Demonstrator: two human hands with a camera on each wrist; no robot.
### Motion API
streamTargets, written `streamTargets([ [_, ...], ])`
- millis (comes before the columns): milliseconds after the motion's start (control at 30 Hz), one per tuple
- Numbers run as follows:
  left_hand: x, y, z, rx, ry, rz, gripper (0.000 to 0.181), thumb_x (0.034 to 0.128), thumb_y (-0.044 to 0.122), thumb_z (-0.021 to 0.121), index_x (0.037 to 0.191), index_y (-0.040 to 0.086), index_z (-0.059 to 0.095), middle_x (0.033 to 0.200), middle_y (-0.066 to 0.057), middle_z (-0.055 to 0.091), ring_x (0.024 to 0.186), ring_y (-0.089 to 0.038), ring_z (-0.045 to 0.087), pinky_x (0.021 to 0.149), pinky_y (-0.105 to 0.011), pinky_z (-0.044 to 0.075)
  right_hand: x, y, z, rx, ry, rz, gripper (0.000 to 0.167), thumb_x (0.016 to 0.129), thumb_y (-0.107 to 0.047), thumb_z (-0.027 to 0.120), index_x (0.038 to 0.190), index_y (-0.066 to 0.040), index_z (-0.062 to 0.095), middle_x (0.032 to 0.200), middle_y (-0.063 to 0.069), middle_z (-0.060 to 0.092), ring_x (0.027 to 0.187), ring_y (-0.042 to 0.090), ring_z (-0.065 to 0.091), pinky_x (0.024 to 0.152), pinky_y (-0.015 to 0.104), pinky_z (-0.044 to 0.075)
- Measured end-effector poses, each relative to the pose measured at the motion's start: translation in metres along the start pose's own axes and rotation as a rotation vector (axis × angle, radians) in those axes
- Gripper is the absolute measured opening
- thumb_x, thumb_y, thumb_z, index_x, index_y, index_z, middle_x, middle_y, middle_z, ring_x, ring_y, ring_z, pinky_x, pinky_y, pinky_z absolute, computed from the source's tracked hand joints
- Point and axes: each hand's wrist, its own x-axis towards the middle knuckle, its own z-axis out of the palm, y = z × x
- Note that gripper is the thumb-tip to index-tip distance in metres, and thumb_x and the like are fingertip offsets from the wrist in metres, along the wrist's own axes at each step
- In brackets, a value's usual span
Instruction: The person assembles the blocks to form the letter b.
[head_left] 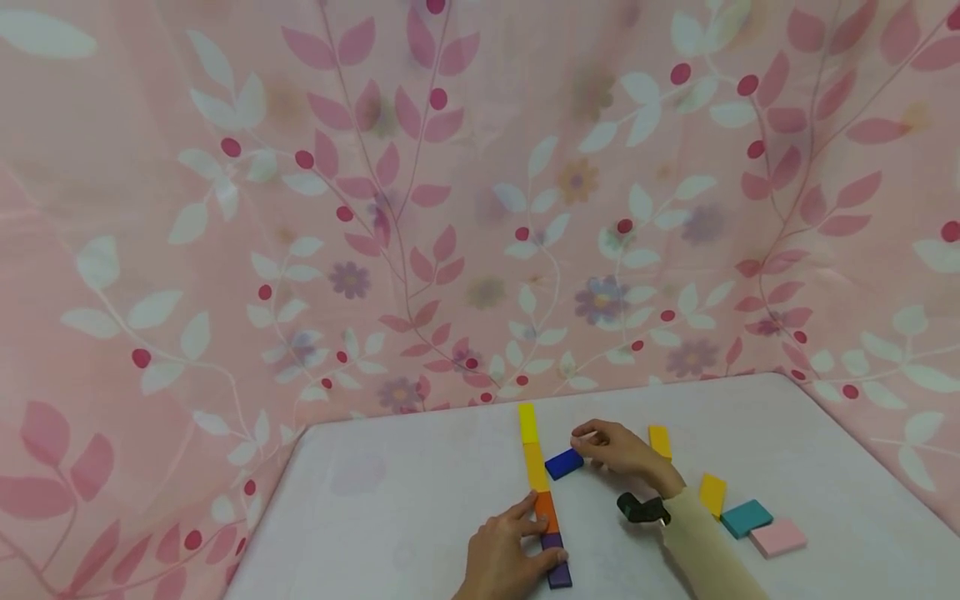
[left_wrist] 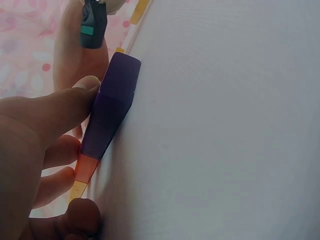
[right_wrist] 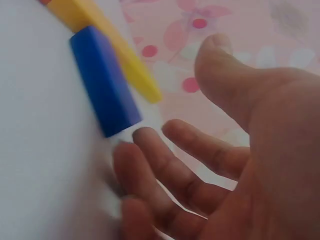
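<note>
A straight row of blocks runs away from me in the head view: a bright yellow block (head_left: 528, 423), an amber block (head_left: 536, 467), an orange block (head_left: 547, 512) and purple at the near end (head_left: 559, 576). My left hand (head_left: 504, 550) rests along this row. Its thumb touches the purple block (left_wrist: 112, 107), and its other fingers lie beside the orange block (left_wrist: 87, 169). Right of the row, a dark blue block (head_left: 564, 463) lies at a slant. My right hand (head_left: 617, 448) hovers at its right end, fingers loosely bent, holding nothing; the blue block (right_wrist: 105, 80) lies just past the fingertips.
To the right lie two more amber blocks, one far (head_left: 660, 442) and one nearer (head_left: 712, 495). A teal block (head_left: 746, 518) touches a pink block (head_left: 778, 537) beside them. The white table (head_left: 375, 500) ends at a flowered pink cloth (head_left: 480, 250). A black wrist device (head_left: 642, 507) sits at my right wrist.
</note>
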Motion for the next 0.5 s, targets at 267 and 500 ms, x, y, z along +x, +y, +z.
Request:
streamTargets([
  [267, 0.000, 0.000, -0.001, -0.014, -0.010, -0.004, 0.051, 0.0764, 0.065, 0.087, 0.113, 0.028, 0.085, 0.148, 0.007, 0.067, 0.128, -0.034, 0.069, 0.097, -0.069, 0.056, -0.030, -0.016, -0.037, -0.043, 0.004, -0.100, 0.052, 0.104, -0.041, 0.068, 0.139, -0.004, 0.063, 0.116, 0.015, 0.075, 0.092, 0.027, 0.072, 0.077, 0.042, 0.061],
  [500, -0.001, 0.001, 0.006, -0.003, -0.013, 0.013, 0.052, 0.0775, 0.061, 0.088, 0.113, 0.024, 0.085, 0.147, 0.003, 0.067, 0.128, -0.034, 0.069, 0.096, -0.065, 0.057, -0.087, 0.020, -0.087, -0.335, 0.135, -0.024, 0.055, 0.098, -0.041, 0.076, 0.134, 0.000, 0.065, 0.117, 0.017, 0.073, 0.101, 0.028, 0.070, 0.089, 0.051, 0.062],
])
